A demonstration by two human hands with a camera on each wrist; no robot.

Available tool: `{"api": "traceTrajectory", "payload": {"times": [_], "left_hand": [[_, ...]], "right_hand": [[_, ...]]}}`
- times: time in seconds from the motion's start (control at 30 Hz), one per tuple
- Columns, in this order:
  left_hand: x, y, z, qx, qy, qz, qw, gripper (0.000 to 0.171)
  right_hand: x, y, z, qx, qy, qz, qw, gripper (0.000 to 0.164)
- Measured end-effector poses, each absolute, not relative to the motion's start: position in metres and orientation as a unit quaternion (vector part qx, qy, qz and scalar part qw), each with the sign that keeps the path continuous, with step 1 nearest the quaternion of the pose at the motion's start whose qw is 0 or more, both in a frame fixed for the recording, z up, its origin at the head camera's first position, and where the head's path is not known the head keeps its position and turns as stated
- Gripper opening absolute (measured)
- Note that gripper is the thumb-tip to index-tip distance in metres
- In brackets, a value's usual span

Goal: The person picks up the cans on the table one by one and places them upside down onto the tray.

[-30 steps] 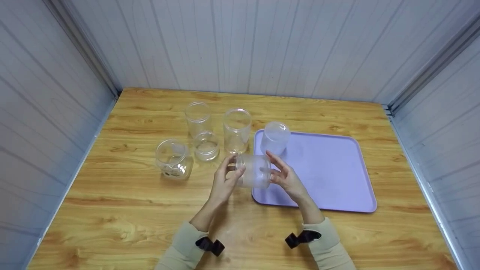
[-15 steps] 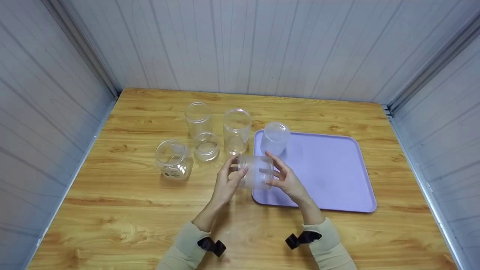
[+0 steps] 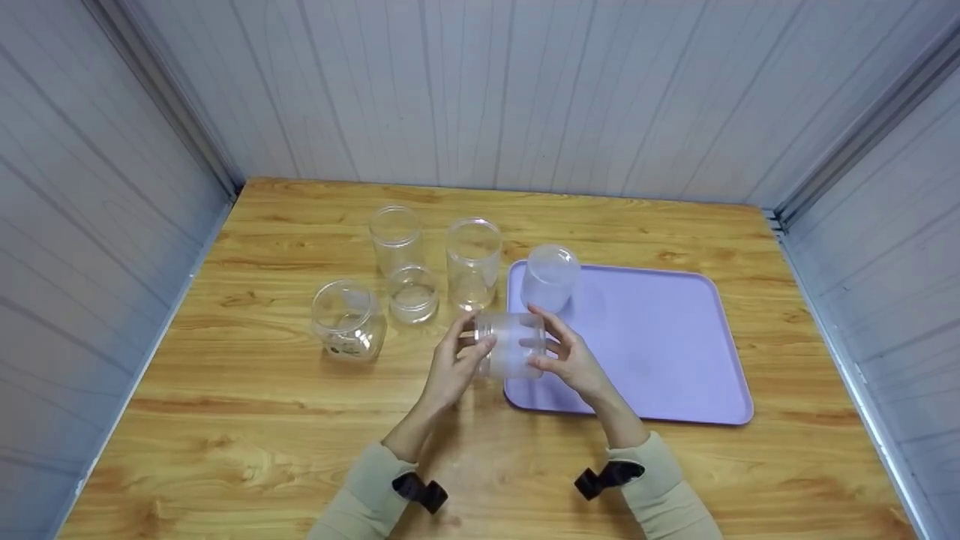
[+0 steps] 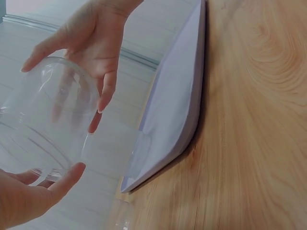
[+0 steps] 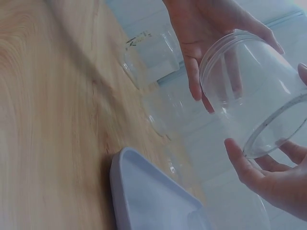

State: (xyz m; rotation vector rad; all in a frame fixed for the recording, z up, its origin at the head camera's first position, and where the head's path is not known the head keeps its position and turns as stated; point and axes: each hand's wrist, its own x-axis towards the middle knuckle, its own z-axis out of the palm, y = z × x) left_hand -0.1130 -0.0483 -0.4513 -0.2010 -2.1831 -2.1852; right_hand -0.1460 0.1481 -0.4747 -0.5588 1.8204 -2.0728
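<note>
Above the tray's left edge, a clear jar (image 3: 511, 346) lies on its side between both hands, its ends facing left and right. My left hand (image 3: 448, 369) grips the ridged neck end, thumb across the near side. Around the base end are the fingers and thumb of my right hand (image 3: 579, 366). The right wrist view shows the see-through wall of the jar (image 5: 259, 91), with the round base edge toward the right hand. Seen from the left wrist, nothing shows inside the jar (image 4: 53, 103).
A purple tray (image 3: 660, 345) lies at right, with a cloudy-looking jar (image 3: 551, 277) standing at its back left corner. Left of it stand two tall clear jars, one (image 3: 474, 259) nearer the tray and another (image 3: 396, 236), a short jar (image 3: 413, 294) and a squarish printed jar (image 3: 347, 322).
Both hands have shifted the held jar slightly to the right since the first frame. The right fingers sit a little differently around its base end. The other jars and the tray stay put.
</note>
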Motion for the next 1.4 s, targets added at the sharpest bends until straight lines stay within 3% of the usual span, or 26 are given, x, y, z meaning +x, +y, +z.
{"api": "traceTrajectory", "payload": {"times": [0.27, 0.7, 1.1, 1.4], "left_hand": [[-0.114, -0.049, -0.447, -0.058, -0.711, -0.701, 0.004, 0.051], [-0.131, -0.054, -0.468, -0.073, -0.753, -0.652, 0.056, 0.047], [-0.144, -0.058, -0.457, -0.083, -0.799, -0.593, 0.057, 0.043], [-0.158, -0.059, -0.452, -0.102, -0.835, -0.536, 0.068, 0.04]], "right_hand": [[-0.147, 0.15, -0.474, -0.216, 0.669, -0.7, 0.126, 0.071], [-0.148, 0.159, -0.463, -0.171, 0.714, -0.665, 0.135, 0.07], [-0.143, 0.169, -0.423, -0.144, 0.807, -0.557, 0.132, 0.071], [-0.162, 0.189, -0.44, -0.169, 0.85, -0.485, 0.116, 0.075]]}}
